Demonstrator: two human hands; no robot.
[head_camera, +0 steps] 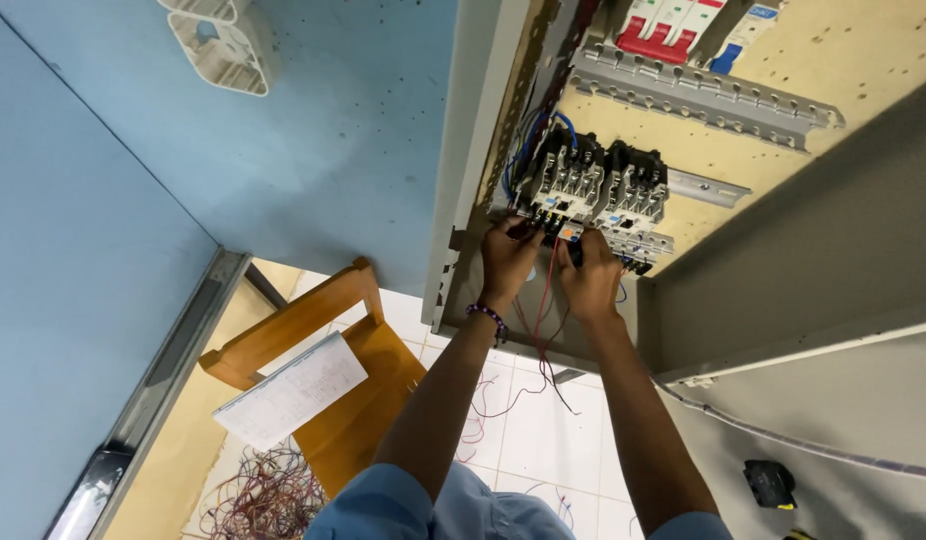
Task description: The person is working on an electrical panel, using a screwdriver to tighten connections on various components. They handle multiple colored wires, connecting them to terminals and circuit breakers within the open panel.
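Contactors (591, 190): both hands' fingers (510, 232) hide lower terminals.

an electrical training workshop is showing here: an open wall cabinet (483, 150) is holding contactors (593, 185), with wire scraps (263, 495) lying on the tiled floor (543, 440).

both hands, left hand (508, 255) and right hand (590, 275), reach up into a grey wall cabinet (783, 300), fingers at the black-and-white switch blocks (593, 185) with thin red wires (543, 330) hanging below.

Both arms are reaching upward toward frame centre, left hand (507, 252) and right hand (590, 276) curling, fingers pinching side by side.
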